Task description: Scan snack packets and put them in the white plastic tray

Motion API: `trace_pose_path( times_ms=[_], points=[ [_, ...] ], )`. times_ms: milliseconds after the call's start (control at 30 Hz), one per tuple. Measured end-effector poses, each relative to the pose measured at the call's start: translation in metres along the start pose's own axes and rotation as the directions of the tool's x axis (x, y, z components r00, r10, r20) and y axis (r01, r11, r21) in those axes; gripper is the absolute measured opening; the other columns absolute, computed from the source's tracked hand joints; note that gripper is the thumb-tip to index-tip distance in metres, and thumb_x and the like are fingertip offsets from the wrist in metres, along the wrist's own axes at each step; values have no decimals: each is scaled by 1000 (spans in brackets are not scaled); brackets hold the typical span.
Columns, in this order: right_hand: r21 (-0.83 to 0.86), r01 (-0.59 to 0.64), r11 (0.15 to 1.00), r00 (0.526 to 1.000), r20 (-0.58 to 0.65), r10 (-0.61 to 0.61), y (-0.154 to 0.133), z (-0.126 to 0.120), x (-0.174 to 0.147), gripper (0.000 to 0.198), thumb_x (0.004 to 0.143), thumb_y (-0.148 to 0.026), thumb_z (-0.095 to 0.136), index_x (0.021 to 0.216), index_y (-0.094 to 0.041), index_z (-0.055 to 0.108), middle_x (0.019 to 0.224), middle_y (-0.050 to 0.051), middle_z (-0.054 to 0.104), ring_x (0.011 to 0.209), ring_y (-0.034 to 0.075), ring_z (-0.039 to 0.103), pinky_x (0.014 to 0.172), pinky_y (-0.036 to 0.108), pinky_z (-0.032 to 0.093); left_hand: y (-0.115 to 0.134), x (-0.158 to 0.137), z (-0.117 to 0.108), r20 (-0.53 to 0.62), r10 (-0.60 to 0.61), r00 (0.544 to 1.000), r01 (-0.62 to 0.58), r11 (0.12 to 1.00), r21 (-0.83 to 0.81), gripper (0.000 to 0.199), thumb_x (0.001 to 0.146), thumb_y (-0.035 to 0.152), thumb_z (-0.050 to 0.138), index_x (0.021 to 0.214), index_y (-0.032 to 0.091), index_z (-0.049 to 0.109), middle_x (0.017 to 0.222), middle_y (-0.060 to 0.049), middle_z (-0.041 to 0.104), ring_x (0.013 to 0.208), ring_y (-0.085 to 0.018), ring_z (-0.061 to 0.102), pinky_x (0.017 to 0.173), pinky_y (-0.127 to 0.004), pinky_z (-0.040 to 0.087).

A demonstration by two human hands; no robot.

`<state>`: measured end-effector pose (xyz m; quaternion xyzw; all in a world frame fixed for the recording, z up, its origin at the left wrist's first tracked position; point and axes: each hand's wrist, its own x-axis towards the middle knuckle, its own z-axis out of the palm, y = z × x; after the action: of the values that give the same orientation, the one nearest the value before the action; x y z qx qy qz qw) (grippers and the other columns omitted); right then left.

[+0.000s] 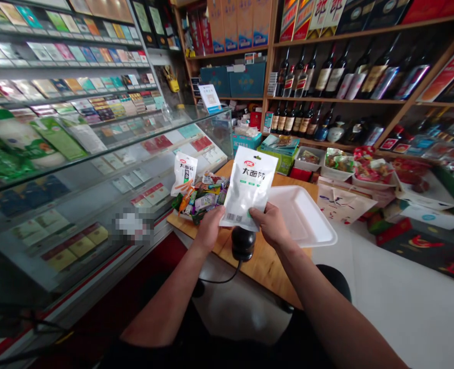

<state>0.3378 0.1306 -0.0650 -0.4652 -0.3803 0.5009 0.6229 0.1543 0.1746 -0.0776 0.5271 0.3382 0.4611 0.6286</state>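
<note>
- Both hands are on the white snack packet (pixel 249 187), pinching its bottom edge: left hand (pixel 210 227) at the lower-left corner, right hand (pixel 272 224) at the lower-right. Fingers are closed on the packet, thumbs in front, nothing else in either hand.
- The packet stands upright straight above the grip, long axis running up and away from the hands, printed side facing the camera with the barcode down near the fingers. Neither hand is really nearer, they're pretty much level on either side.
- Right below the grip, between the two wrists, there's a black round scanner (pixel 243 243) sitting on the wooden table (pixel 267 266), cable trailing off toward the person. The packet's bottom edge hangs just above it, not touching as far as I can tell.
- Both forearms come up from the bottom of the view and angle inward, wrists fairly straight.
- Just right of the grip: an empty white tray (pixel 301 218) on the table.
- Left and beyond: a pile of mixed snacks (pixel 201 197) with another white packet (pixel 184 174) propped up.
- Further left, a glass display counter (pixel 96 169); behind everything, shelves of bottles (pixel 327 77).
</note>
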Motion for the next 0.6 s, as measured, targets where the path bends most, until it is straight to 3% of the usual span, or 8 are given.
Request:
trace_pose_path(
  times_ms=[133,233,300,400,600],
  points=[
    [-165,113,980,964,-222,-149,0,-36,2,41,77,-42,72,108,-15,68,101,9,74,84,24,69,72,32,55,-30,-18,8,-62,98,993,-66,918,392,52,86,52,65,123,15,63,119,-13,67,108,-25,64,90,-36,52],
    [-308,116,944,902,-365,-230,1,-65,2,42,77,-42,71,108,-13,69,97,9,74,81,23,69,68,30,54,-68,-36,15,-60,104,993,-49,807,589,82,74,47,79,144,17,48,146,-16,50,133,-32,50,110,-46,42],
    [-370,86,925,875,-417,-248,5,-79,-1,43,77,-43,71,106,-12,69,95,10,74,80,23,69,68,30,53,-90,-44,19,-78,68,995,-5,789,615,95,70,47,82,149,15,41,150,-18,45,139,-34,45,115,-48,36],
    [-458,21,889,854,-453,-254,16,-94,-5,43,78,-46,70,104,-12,71,91,10,74,79,24,68,67,31,52,-109,-47,24,-111,22,994,48,807,589,93,73,46,79,151,16,38,146,-18,50,134,-32,50,113,-47,39],
    [-566,-41,823,847,-457,-272,40,-107,-4,43,79,-48,67,103,-13,72,90,9,74,80,25,68,67,31,50,-110,-54,29,-124,40,991,43,797,602,85,76,44,77,148,18,39,140,-16,55,128,-29,56,108,-44,44]
  ],
)
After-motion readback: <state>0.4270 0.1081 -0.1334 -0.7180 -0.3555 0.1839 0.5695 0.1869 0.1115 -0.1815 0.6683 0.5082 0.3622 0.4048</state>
